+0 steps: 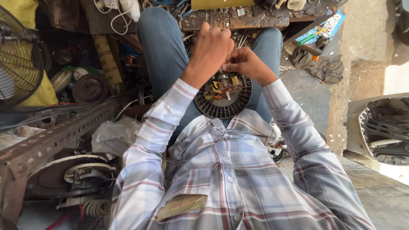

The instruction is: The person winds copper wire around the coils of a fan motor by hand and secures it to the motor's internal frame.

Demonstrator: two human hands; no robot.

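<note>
tan paper slip (pixel 181 206) | in shirt pocket || blue-green package (pixel 326 27) | top right, on floor

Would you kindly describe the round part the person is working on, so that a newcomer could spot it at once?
Start at the blue jeans in the middle of the view. On the lap lies a dark round motor disc with a ribbed rim, both hands above it. Unlike the rusty disc at the left, it shows copper windings and yellow tabs.

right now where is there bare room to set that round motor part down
Bare concrete floor lies right of the right hand, between the jeans-clad knee and the crumpled cloth. The left side is crowded: perforated metal angle bar, fan guard, plastic bag. The left hand and motor disc fill the lap.
</note>
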